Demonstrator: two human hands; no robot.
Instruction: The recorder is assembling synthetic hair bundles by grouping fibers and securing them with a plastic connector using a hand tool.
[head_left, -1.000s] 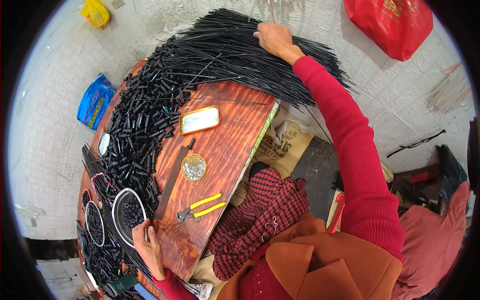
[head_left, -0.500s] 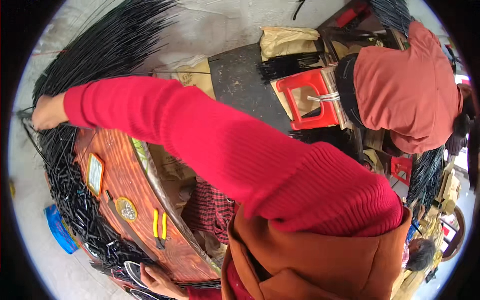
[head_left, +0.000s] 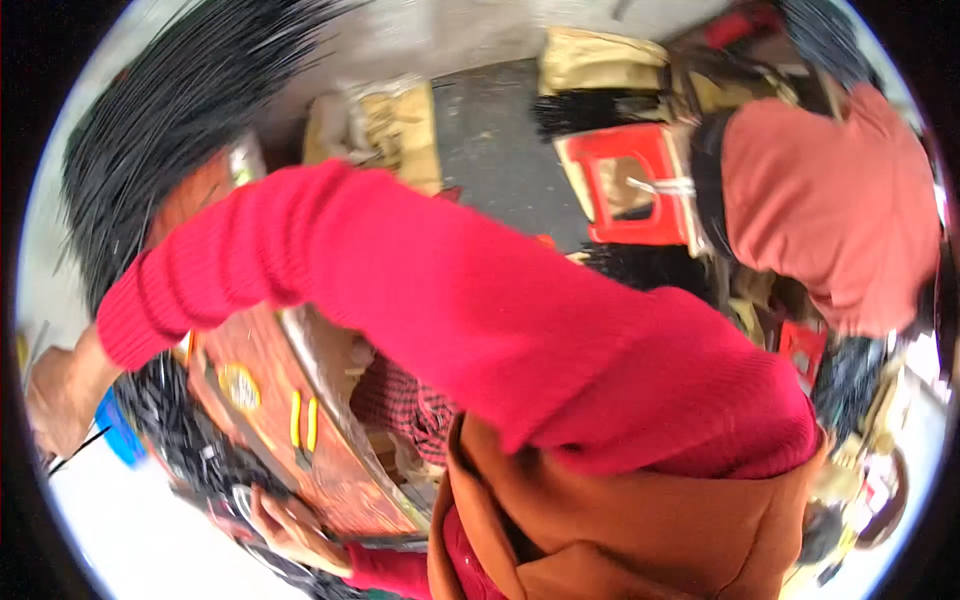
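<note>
Reaching far across, the right hand (head_left: 55,395) pinches a thin black strand (head_left: 75,452), the black strand heap (head_left: 170,120) just above. Left hand (head_left: 285,525) rests on the wooden board (head_left: 330,470), grip unclear. Best pull slowly, avoiding tangles.

Bright, even daylight, soft shadows, strong motion blur throughout, and heavy fisheye bending toward the dark rim.

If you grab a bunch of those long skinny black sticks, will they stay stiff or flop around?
The long thin black sticks would probably bend and sag at their tips, since they fan out loosely. They seem light singly. The loose pile might slide apart.
</note>
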